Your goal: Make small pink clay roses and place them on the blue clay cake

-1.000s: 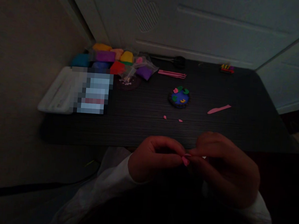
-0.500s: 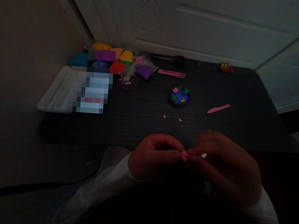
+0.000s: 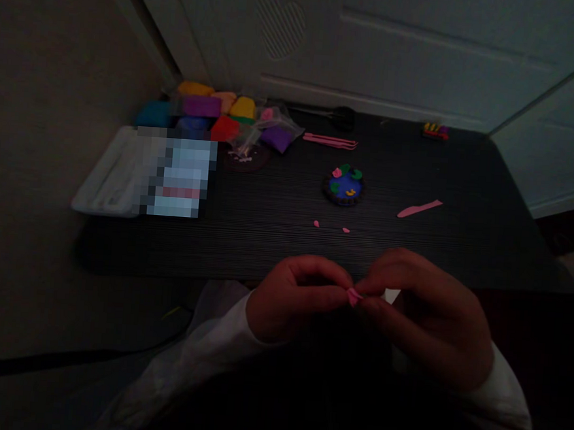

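Between thumb and forefinger, my left hand (image 3: pixel 295 297) pinches a small pink clay piece (image 3: pixel 353 296) with thin folded, petal-like edges. My right hand (image 3: pixel 422 313) closes its fingertips on the right side of the same piece, just past the table's front edge. Two loose pink clay bits, a left one (image 3: pixel 316 223) and a right one (image 3: pixel 345 230), lie on the table beyond my hands. Farther back is a round clay pond (image 3: pixel 345 187) with a dark rim, blue middle, green leaves and a pink flower. A pink clay knife (image 3: pixel 419 208) lies to its right.
Bags of coloured clay (image 3: pixel 225 116) are heaped at the back left. In front of them stand a white tray (image 3: pixel 107 176) and a blurred-out rectangle. Pink modelling tools (image 3: pixel 329 141) and dark scissors (image 3: pixel 340 117) lie near the wall. A small colourful clay model (image 3: pixel 435 130) sits back right.
My right hand has shifted slightly left and turned a little at the pink clay piece. My left hand stays nearly in place, still pinching it.
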`<move>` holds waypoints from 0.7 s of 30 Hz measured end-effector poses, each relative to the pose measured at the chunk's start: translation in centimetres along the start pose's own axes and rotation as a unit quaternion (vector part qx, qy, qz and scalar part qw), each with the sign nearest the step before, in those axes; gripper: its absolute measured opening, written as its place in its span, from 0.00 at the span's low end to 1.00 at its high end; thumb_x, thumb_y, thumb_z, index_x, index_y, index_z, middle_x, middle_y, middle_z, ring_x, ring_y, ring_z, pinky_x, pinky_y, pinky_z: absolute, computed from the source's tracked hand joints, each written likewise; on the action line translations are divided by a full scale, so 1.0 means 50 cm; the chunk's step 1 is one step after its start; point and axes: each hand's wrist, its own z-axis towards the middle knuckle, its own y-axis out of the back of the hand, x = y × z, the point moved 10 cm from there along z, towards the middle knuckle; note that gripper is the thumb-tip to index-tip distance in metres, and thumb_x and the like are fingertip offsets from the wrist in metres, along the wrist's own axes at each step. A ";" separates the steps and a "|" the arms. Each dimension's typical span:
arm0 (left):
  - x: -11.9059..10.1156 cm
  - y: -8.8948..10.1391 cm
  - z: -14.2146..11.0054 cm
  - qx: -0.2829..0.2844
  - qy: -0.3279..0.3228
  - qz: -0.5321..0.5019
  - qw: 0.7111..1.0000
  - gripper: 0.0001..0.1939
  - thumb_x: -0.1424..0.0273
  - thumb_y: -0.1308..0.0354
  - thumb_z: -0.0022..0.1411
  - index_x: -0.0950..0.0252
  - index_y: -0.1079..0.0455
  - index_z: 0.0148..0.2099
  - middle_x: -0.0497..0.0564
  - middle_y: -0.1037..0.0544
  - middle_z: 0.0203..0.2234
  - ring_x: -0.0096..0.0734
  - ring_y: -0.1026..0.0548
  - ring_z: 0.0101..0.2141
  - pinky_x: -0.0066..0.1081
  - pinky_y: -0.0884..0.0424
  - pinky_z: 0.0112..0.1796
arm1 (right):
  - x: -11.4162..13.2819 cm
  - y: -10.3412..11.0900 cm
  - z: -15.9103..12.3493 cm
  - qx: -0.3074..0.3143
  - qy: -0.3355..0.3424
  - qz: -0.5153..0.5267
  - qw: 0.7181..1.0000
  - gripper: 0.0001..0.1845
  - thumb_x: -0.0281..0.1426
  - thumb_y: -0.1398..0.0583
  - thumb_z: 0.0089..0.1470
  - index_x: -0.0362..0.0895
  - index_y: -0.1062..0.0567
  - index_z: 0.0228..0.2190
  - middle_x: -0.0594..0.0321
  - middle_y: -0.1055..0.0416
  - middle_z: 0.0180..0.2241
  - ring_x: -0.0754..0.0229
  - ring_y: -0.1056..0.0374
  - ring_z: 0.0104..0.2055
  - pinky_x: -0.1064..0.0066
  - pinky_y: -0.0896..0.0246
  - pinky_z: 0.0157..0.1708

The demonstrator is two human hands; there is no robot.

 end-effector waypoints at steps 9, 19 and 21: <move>-0.002 -0.002 0.000 0.003 -0.008 -0.003 1.000 0.04 0.78 0.41 0.44 0.65 0.28 0.26 0.46 0.27 0.22 0.22 0.31 0.27 0.26 0.39 0.32 | 0.000 -0.003 0.004 0.005 0.002 -0.008 1.000 0.09 0.22 0.43 0.43 0.42 0.30 0.31 0.64 0.34 0.28 0.67 0.37 0.31 0.75 0.41 0.28; 0.009 0.000 0.000 -0.015 0.018 -0.032 0.999 0.03 0.78 0.40 0.42 0.66 0.29 0.24 0.45 0.26 0.21 0.22 0.30 0.26 0.26 0.37 0.31 | 0.001 -0.005 0.003 0.005 0.002 -0.021 1.000 0.08 0.23 0.43 0.43 0.42 0.31 0.30 0.64 0.34 0.27 0.67 0.37 0.30 0.75 0.41 0.27; 0.009 -0.002 0.000 -0.017 0.019 -0.043 0.999 0.04 0.79 0.40 0.42 0.66 0.29 0.25 0.45 0.26 0.20 0.21 0.30 0.25 0.24 0.37 0.30 | 0.002 -0.004 0.003 0.003 0.002 -0.025 1.000 0.08 0.23 0.42 0.43 0.42 0.30 0.30 0.64 0.34 0.27 0.67 0.37 0.30 0.75 0.41 0.27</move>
